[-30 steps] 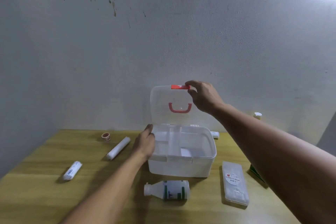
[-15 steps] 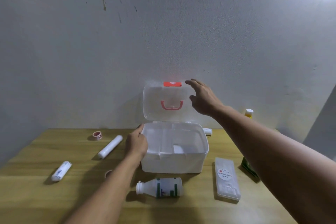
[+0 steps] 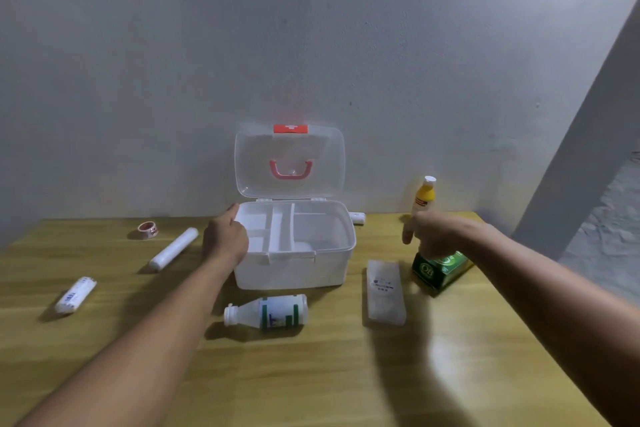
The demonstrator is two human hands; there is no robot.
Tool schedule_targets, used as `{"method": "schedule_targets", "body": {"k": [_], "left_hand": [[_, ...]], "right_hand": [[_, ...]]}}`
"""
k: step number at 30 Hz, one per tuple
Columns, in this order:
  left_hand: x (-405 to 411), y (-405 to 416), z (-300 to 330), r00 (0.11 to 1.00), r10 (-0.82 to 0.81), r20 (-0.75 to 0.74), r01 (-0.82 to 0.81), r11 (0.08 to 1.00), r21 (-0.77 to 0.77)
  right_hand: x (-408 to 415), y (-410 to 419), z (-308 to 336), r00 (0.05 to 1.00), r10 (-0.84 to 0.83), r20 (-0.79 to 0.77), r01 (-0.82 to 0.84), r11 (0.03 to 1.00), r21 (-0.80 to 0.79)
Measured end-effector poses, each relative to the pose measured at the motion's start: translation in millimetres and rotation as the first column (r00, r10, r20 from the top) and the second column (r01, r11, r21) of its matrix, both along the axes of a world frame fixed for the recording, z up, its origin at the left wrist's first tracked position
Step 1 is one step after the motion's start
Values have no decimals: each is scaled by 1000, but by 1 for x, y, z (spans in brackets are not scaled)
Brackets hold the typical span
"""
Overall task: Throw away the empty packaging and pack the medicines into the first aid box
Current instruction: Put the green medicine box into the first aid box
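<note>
My left hand [image 3: 225,239] rests curled on the white plastic first aid box [image 3: 294,246], so my half-open, empty right hand [image 3: 429,236] should grab the green cardboard box [image 3: 441,269] gently.

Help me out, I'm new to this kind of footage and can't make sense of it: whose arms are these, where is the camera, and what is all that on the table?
No machine here: a person wears a camera on the head, looking down at their own arms. The left hand rests on the rim of an open white first aid box, its lid upright. The right hand is blurred, above a green carton, in front of a yellow bottle; whether it holds anything is unclear. On the wooden table lie a white bottle, a flat clear case, two white rolls and a small tape ring.
</note>
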State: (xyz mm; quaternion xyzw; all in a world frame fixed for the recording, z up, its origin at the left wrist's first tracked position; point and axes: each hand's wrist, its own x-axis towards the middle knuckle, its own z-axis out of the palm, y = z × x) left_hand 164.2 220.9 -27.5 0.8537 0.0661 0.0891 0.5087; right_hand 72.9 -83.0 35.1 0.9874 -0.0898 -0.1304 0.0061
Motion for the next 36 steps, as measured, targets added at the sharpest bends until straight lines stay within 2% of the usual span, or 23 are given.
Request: {"method": "schedule_targets", "body": {"k": [2,5,9,11,16,20,22,25,27,31,36], "left_hand": [[-2,-1,3,1000,-3,-3,3,998,64],[-2,-2,4,1000,-11,-3,11,992,123],[-2,-4,3,1000,-16,-5,17,988,151],[-3,-4,2,1000,-22,-3,22,986,167],[-5,-4,3,1000,-22,-1,22,982,190],[-7,-5,5,1000,-20,-13,23,979,201],[-8,-4,8,998,-59,28,49,963,263],[-11,-5,13,973,-146,180,58,906,419],[-11,-7,16,956,-171,237,52,897,440],[-13,-16,21,962,-197,188,103,903,416],[-17,-19,17,960,-250,125,155,849,506]], "right_hand": [[-7,-14,-8,994,12,-107,-17,999,-42],[-15,-29,-23,984,71,-163,-96,984,-152],[-23,-33,-24,975,217,-42,-221,946,-238],[-23,-27,-12,967,251,44,-234,944,-230],[-22,7,49,908,225,352,-226,973,-38],[-11,44,89,797,121,592,-248,959,138],[0,61,93,746,78,662,-286,935,211],[17,80,84,743,-11,669,-272,908,318],[27,91,73,780,-92,619,-218,888,406],[39,101,48,788,-211,579,-84,894,440],[45,109,22,812,-309,495,20,862,507]]}}
